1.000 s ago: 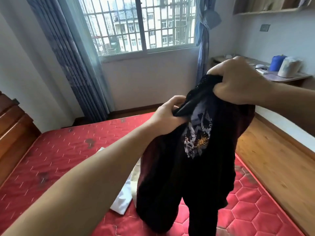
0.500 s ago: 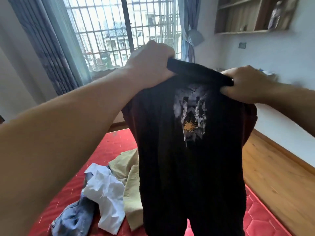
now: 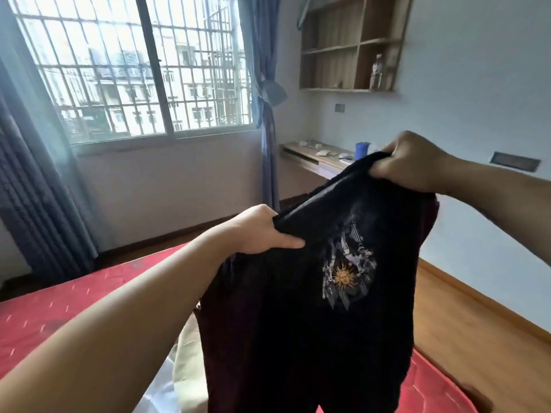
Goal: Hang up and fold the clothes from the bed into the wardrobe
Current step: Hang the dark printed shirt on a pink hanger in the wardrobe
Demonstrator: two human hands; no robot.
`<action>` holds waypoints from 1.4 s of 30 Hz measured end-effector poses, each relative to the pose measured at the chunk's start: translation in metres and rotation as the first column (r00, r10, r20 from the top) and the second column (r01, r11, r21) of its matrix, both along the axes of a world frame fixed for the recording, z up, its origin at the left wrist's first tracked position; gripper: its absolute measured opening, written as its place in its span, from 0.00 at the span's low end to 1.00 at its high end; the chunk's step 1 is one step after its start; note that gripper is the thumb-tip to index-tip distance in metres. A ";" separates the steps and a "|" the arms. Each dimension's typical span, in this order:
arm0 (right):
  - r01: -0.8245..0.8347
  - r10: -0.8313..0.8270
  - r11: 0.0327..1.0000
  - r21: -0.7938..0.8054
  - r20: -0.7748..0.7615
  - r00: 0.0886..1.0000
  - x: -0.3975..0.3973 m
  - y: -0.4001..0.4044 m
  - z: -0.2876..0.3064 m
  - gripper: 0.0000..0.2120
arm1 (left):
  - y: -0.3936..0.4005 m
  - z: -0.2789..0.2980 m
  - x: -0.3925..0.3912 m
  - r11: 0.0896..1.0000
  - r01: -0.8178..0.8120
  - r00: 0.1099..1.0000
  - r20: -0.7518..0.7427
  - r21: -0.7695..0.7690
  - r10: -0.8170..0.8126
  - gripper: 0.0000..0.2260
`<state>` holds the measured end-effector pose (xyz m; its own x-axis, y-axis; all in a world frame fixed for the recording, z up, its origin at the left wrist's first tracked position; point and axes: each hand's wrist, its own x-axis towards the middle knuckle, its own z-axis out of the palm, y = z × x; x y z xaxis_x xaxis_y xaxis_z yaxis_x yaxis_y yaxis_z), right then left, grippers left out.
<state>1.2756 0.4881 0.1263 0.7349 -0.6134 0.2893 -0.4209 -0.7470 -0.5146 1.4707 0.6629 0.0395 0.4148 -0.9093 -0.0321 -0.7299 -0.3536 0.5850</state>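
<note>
A black cotton T-shirt with a grey-and-white print and a small gold sun face [image 3: 313, 308] hangs in the air above the red quilted mattress [image 3: 59, 308], held up by its top edge between two bare hands. The left hand [image 3: 262, 231] has its fingers curled round the lower end of that edge, the thumb stretched out flat along the front of the cloth. The right hand [image 3: 414, 162] sits higher and further right, its fingers bunched tight into a fist around the other end, so the top hem runs taut on a slant from lower left to upper right. The shirt's body drops from the hem in loose folds, with a dark maroon tint showing along its right border, and its lower part runs out of view at the bottom. Behind the left forearm, a beige garment [image 3: 190, 368] and a pale bluish-white garment [image 3: 158, 391] lie on the mattress, partly hidden by the arm and the shirt. Beyond the bed stands a wide barred window [image 3: 134, 70] flanked by blue-grey curtains [image 3: 38, 189]. On the right wall hangs an open wooden shelf unit [image 3: 348, 43] holding a clear bottle [image 3: 377, 71], and below it a wooden desk [image 3: 313, 159] carries a blue container [image 3: 362, 149] and a few small pale items too blurred to name. Wooden flooring [image 3: 477, 338] runs along the right side of the bed.
</note>
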 end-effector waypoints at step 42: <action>0.998 -0.911 0.070 0.009 0.408 0.060 -0.622 0.266 0.090 0.15 | -0.139 0.154 -0.685 0.032 0.715 0.105 0.062 -0.698 -0.993 0.23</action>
<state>0.6533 0.7542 0.2163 -0.5780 -0.5950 0.5585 -0.7518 0.1221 -0.6480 0.7854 0.5242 0.1936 -0.6288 -0.4448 0.6378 0.0748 0.7819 0.6189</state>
